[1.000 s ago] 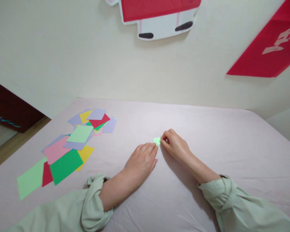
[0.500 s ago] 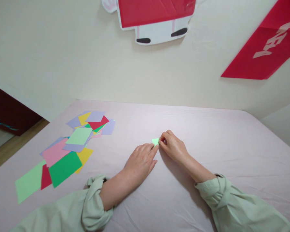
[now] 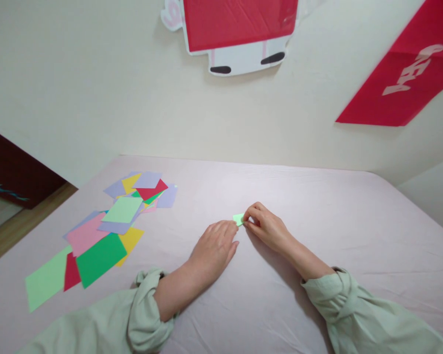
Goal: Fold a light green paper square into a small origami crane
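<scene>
A small piece of light green paper (image 3: 238, 219) lies on the pale pink cloth, mostly covered by fingers. It looks folded, though the creases are too small to make out. My left hand (image 3: 214, 250) rests palm down, its fingertips on the paper's near left side. Those fingers are stretched out, with the thumb apart. From the right, my right hand (image 3: 266, 227) pinches the paper's right edge between thumb and curled fingers.
Overlapping sheets of coloured paper, among them a green sheet (image 3: 101, 259) and a pink sheet (image 3: 88, 234), spread across the left of the cloth-covered table (image 3: 354, 226). Behind it stands a wall with a red banner (image 3: 398, 78) and a cartoon cutout (image 3: 239, 29).
My left fingertips have drawn back slightly from the paper's right end. My right hand still pinches its edge. The whole view has shifted a little.
</scene>
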The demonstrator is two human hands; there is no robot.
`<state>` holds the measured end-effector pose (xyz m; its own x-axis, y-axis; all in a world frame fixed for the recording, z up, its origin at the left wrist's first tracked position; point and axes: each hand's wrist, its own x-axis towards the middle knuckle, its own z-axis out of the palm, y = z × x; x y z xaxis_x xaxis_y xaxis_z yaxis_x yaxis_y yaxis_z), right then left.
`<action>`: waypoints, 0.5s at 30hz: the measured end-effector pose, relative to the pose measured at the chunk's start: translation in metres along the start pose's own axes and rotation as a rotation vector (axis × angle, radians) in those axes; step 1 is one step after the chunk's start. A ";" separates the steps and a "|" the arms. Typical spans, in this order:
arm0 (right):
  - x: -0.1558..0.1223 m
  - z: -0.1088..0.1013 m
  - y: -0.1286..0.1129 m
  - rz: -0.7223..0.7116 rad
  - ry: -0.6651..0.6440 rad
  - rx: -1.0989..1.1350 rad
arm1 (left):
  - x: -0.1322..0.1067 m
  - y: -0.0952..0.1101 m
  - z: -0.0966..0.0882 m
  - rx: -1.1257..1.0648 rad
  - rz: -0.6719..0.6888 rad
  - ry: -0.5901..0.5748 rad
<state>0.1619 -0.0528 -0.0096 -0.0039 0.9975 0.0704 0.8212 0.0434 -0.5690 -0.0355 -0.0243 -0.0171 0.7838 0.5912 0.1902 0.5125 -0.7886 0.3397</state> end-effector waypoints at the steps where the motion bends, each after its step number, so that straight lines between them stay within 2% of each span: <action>1: 0.000 0.000 0.000 -0.003 -0.002 -0.003 | 0.001 -0.001 0.000 -0.021 -0.024 0.003; 3: 0.001 0.000 0.001 -0.012 -0.008 -0.005 | 0.003 -0.004 -0.001 -0.055 -0.048 0.007; 8: 0.001 0.000 0.003 -0.016 -0.012 0.001 | 0.005 -0.010 -0.002 -0.076 0.002 0.014; 15: 0.002 -0.001 0.002 -0.014 -0.015 0.019 | 0.005 -0.010 -0.002 0.061 0.067 0.004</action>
<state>0.1638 -0.0512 -0.0099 -0.0240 0.9975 0.0668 0.8100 0.0585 -0.5835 -0.0374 -0.0132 -0.0175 0.8156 0.5373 0.2148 0.4795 -0.8353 0.2690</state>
